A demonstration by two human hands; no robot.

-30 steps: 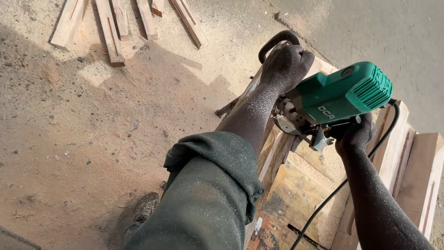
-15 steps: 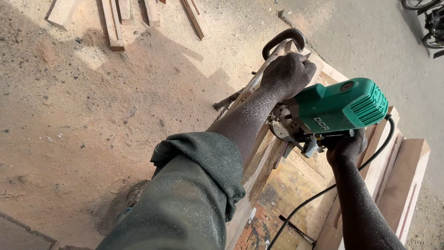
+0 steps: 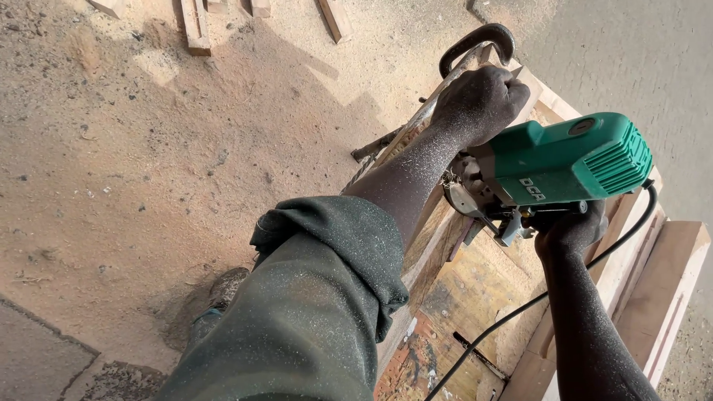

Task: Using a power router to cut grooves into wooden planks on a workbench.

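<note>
A green electric power tool [image 3: 564,160] with a metal base lies over a wooden workpiece [image 3: 438,245] on a bench. My left hand [image 3: 479,100], dusted with sawdust, is clenched in a fist at the tool's front end; the part it grips is hidden under the fingers. From below, my right hand [image 3: 572,230] wraps around the tool's body. The tool's black cable [image 3: 520,312] trails down toward me. Just beyond my left hand a black metal clamp [image 3: 475,44] hooks over the bench edge.
Long wooden boards [image 3: 668,289] lie along the right side of the stained bench top [image 3: 460,304]. Sawdust covers the ground [image 3: 148,148] on the left. Wood offcuts [image 3: 197,26] lie at the far edge. My shoe [image 3: 223,289] shows below my sleeve.
The view has drifted, so the offcuts sit higher in the picture. Both hands keep their hold on the green tool, which has barely moved along the wood.
</note>
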